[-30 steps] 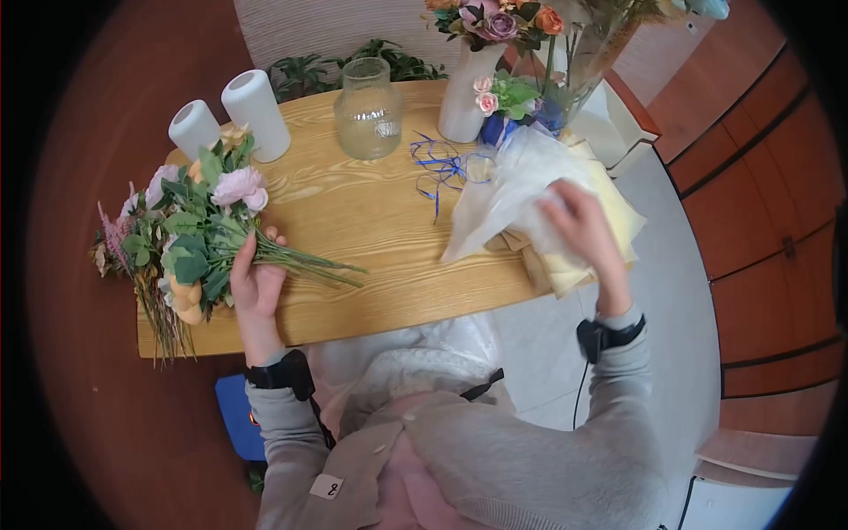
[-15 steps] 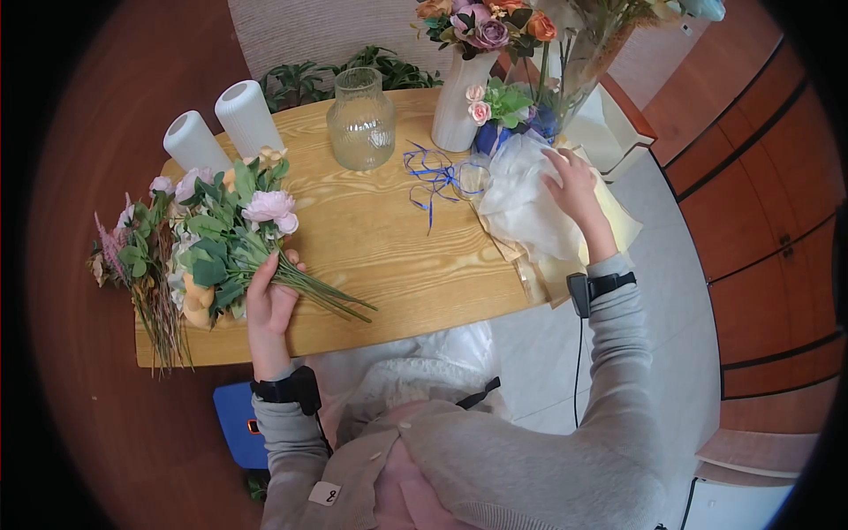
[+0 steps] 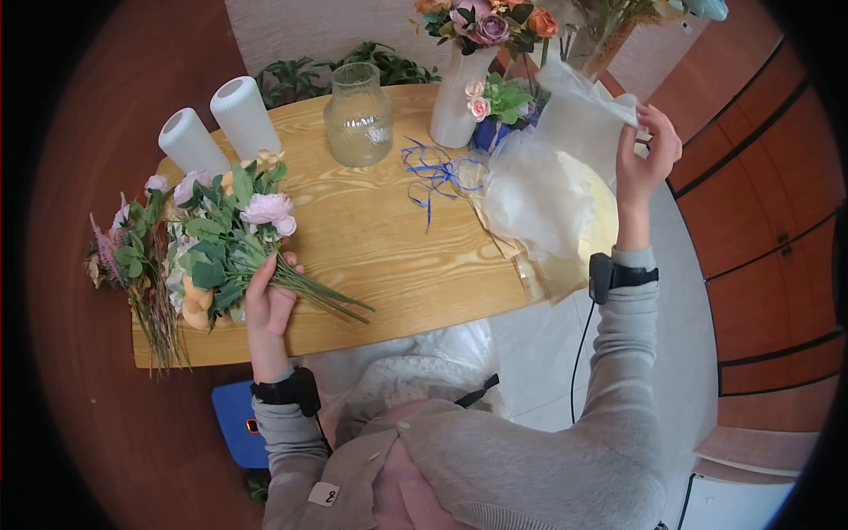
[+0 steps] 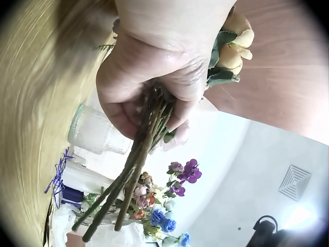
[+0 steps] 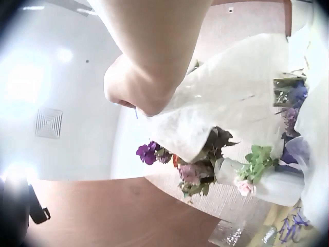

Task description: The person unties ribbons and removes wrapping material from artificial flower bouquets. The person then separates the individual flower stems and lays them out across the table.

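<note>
My left hand (image 3: 269, 291) grips the green stems of a flower bunch (image 3: 231, 237) with pink blooms and leaves, lying low over the left part of the wooden table (image 3: 371, 238). The left wrist view shows my fingers (image 4: 154, 87) curled round the stems (image 4: 128, 175). My right hand (image 3: 649, 141) is raised at the table's right end and pinches the top edge of a sheet of white wrapping paper (image 3: 579, 115), lifted off a stack of white and yellow sheets (image 3: 548, 208). In the right wrist view the sheet (image 5: 226, 98) hangs from that hand (image 5: 133, 87).
More loose flowers (image 3: 132, 256) lie at the table's left edge. Two white cylinder vases (image 3: 216, 124), a ribbed glass vase (image 3: 358, 102), a white vase with flowers (image 3: 464, 97) and blue ribbon (image 3: 433, 172) stand along the back. A wooden cabinet (image 3: 760, 212) is on the right.
My right hand rose from the paper stack to the far right, lifting one white sheet by its edge. The left hand keeps the bunch, which barely shifted.
</note>
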`<state>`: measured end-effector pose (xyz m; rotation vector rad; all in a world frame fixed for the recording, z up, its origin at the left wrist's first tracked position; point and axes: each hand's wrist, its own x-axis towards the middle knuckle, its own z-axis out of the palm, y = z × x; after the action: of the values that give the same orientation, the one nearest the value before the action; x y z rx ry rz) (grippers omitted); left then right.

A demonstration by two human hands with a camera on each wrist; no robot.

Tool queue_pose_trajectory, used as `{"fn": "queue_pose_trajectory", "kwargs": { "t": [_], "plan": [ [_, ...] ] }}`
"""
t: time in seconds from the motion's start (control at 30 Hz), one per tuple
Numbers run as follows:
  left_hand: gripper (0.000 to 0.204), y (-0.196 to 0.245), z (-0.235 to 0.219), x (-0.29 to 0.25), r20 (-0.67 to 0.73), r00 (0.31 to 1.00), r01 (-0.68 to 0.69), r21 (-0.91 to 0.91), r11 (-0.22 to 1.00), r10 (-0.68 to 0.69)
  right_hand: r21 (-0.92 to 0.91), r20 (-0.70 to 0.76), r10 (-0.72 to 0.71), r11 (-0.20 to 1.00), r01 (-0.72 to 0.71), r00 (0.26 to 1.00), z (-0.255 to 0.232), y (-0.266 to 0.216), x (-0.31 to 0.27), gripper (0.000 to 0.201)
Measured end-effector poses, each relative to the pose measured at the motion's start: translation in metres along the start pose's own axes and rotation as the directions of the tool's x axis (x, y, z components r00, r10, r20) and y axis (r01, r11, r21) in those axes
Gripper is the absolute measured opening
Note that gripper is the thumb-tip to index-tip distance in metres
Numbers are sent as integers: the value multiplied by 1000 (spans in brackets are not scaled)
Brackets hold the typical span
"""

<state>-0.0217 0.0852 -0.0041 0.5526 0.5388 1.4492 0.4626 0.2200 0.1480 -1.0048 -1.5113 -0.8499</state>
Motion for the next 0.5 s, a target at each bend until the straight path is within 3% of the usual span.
{"fn": "queue_pose_trajectory", "kwargs": {
  "t": [0.07, 0.1, 0.13, 0.23, 0.27, 0.33, 0.43, 0.5],
  "plan": [
    [35, -2, -1, 0, -8, 1000, 6, -3, 1000, -6, -3, 77, -189, 982, 190, 979, -13, -25, -2, 21],
    [35, -2, -1, 1, -17, 1000, 6, -3, 1000, -6, -6, 79, -189, 982, 190, 979, -13, -30, -12, 21],
    [35, -2, -1, 1, -16, 1000, 8, -4, 1000, -8, 37, 214, -191, 982, 187, 958, -10, -33, -28, 21],
    [35, -3, 0, -2, -26, 999, 21, 11, 1000, -21, 86, 514, -140, 990, 112, 846, -6, -39, -79, 19],
    [35, -3, -1, -2, -28, 999, 25, 19, 1000, -24, 88, 513, -142, 990, 113, 846, -6, -39, -94, 19],
    [35, -3, -1, -3, -33, 999, 29, 28, 999, -28, 79, 640, -54, 997, 5, 766, -8, -42, -116, 17],
    [36, -3, 2, -4, -5, 1000, 22, 9, 1000, -22, 24, 712, 31, 997, -69, 702, -12, -48, -133, 15],
    [34, -3, 3, -5, -20, 999, 25, -2, 1000, -25, 54, 704, 33, 994, -100, 709, -15, -55, -134, 12]
  ]
}}
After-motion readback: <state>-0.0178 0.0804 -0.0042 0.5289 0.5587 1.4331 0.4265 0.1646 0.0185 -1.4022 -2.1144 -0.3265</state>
